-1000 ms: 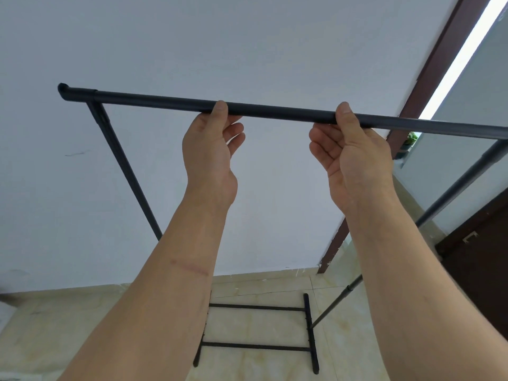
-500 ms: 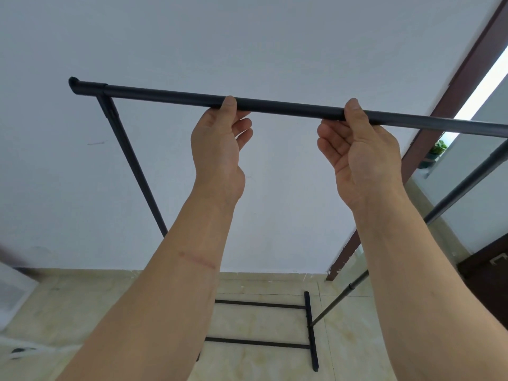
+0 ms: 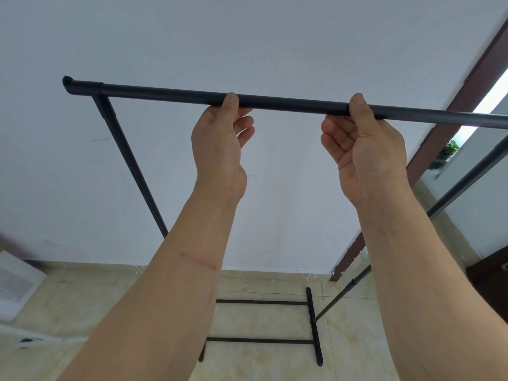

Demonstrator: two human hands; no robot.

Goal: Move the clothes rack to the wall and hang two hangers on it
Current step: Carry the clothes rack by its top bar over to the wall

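The black metal clothes rack (image 3: 288,103) stands in front of me, its top bar running across the view at head height. My left hand (image 3: 220,144) grips the bar left of its middle, thumb over the front. My right hand (image 3: 362,149) grips the bar a little to the right. The rack's left upright (image 3: 129,166) slopes down behind my left forearm, and its base bars (image 3: 261,302) rest on the tiled floor close to the white wall (image 3: 247,45). No hangers are in view.
A dark brown door frame (image 3: 450,127) meets the wall at the right, with a bright window and a small green plant (image 3: 448,149) beyond it. A white flat object (image 3: 16,284) lies on the floor at the left. A dark door (image 3: 492,273) is at the far right.
The view has shifted right and slightly down, so the bar and both hands sit further right in the frame. Both hands keep the same grip on the bar.
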